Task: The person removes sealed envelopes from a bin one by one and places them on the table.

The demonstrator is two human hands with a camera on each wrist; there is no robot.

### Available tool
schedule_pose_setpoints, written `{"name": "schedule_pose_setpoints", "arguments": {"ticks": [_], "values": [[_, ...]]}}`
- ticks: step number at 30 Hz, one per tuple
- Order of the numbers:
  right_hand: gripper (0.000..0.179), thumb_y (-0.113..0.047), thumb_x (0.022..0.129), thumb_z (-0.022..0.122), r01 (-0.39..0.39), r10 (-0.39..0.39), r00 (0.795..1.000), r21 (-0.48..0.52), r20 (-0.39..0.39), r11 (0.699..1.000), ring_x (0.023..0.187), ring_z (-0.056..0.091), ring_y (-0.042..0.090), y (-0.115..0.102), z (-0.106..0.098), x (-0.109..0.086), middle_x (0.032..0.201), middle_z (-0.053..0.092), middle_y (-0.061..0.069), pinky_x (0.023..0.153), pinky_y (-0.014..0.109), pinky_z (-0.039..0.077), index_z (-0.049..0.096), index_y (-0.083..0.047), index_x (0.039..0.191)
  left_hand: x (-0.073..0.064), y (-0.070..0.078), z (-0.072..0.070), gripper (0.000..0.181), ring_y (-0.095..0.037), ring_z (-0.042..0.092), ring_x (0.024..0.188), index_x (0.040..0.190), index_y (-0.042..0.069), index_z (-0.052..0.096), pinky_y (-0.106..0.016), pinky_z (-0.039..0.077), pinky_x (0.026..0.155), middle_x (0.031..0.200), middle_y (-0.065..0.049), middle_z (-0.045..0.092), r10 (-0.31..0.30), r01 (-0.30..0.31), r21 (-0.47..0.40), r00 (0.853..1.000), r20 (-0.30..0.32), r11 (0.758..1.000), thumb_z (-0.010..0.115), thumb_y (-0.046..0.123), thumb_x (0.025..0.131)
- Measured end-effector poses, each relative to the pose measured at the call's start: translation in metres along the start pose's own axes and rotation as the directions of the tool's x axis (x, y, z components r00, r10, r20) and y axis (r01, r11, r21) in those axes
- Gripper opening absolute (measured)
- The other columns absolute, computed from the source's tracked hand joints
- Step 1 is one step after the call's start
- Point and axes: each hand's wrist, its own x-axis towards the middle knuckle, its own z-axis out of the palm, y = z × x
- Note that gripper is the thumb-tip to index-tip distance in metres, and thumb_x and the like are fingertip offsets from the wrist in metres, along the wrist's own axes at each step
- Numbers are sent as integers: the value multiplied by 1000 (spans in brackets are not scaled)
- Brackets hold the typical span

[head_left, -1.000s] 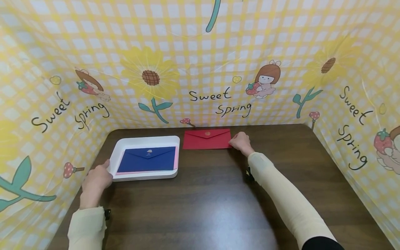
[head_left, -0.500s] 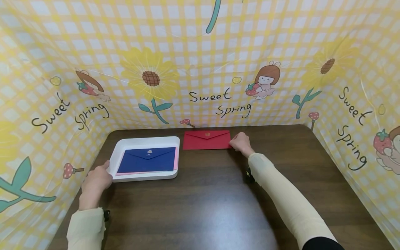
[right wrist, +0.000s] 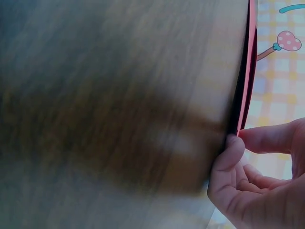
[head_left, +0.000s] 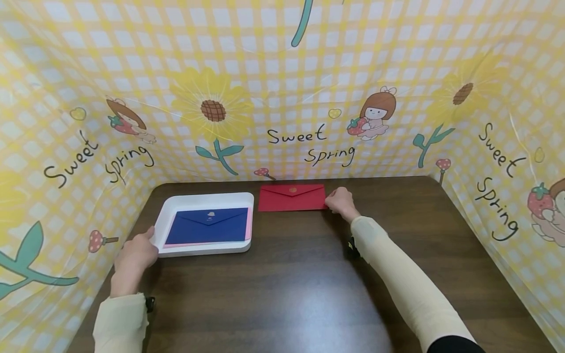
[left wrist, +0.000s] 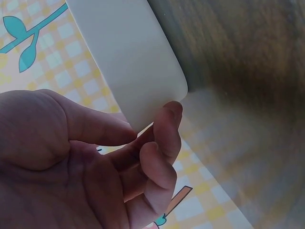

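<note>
A white tray (head_left: 207,199) stands at the back left of the table, holding a dark blue envelope (head_left: 207,228) on top of a pink one whose edge peeks out. My left hand (head_left: 136,252) pinches the tray's near left corner between thumb and curled fingers, as the left wrist view shows up close on the tray wall (left wrist: 126,62). A red envelope (head_left: 291,200) with a gold emblem lies just right of the tray. My right hand (head_left: 340,202) pinches its right end; in the right wrist view the envelope (right wrist: 247,81) appears edge-on between thumb and index finger.
The dark brown wooden table (head_left: 282,294) spreads in front of both hands. A yellow checked cloth (head_left: 282,73) with sunflowers and lettering rises along its back and both sides, close behind the red envelope and the tray.
</note>
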Motion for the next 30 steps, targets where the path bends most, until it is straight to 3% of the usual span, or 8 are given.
{"name": "schedule_pose_setpoints", "arguments": {"ticks": [8,12,15,19,23,26,30], "values": [[23,-4,85,52,42,-41,999,33,-36,999,54,63,19,-29,-16,-50,63,66,9,54,35,52,67,-4,67,1,2,2,68,-62,50,111,162,-2,24,-70,45,86,149,-49,30,2,-2,-11,1000,5,1000,48,9,99],[20,-7,92,55,59,-57,997,26,-53,998,60,66,19,-36,-14,-64,82,71,11,62,37,58,73,1,94,1,1,3,68,-64,48,114,162,-2,24,-71,44,88,149,-49,29,2,-2,-3,1000,0,1000,47,9,99],[24,-9,94,58,105,-108,993,-58,-52,993,74,67,24,-39,-9,-69,100,71,14,72,40,58,70,2,111,1,1,2,68,-65,47,115,162,-2,23,-72,43,89,148,-49,30,-2,2,6,1000,-4,1000,47,8,99],[22,-7,92,57,180,-193,980,-236,-35,955,90,62,32,-44,-3,-78,106,68,17,80,47,54,67,1,110,1,1,0,68,-64,49,113,161,-3,24,-73,43,90,148,-50,31,4,-4,8,1000,-7,1000,48,8,99],[22,-5,94,53,234,-233,971,-364,47,901,109,59,40,-48,4,-88,114,67,18,86,51,51,68,-1,109,0,0,0,68,-64,48,114,161,-4,24,-73,43,91,148,-49,32,9,-9,10,1000,-3,1000,49,8,98],[38,-5,96,50,266,-238,964,-417,120,869,132,48,45,-50,7,-93,140,60,21,100,54,48,67,-2,130,0,0,0,69,-65,48,114,161,-4,24,-73,43,89,147,-49,32,8,-8,11,1000,-2,1000,50,9,98],[55,-7,101,47,281,-220,958,-450,184,848,149,30,48,-53,8,-97,164,37,22,111,59,39,49,-2,156,-1,1,-1,69,-65,49,113,161,-3,24,-71,45,86,147,-50,31,13,-13,9,1000,-3,1000,49,10,98]]}}
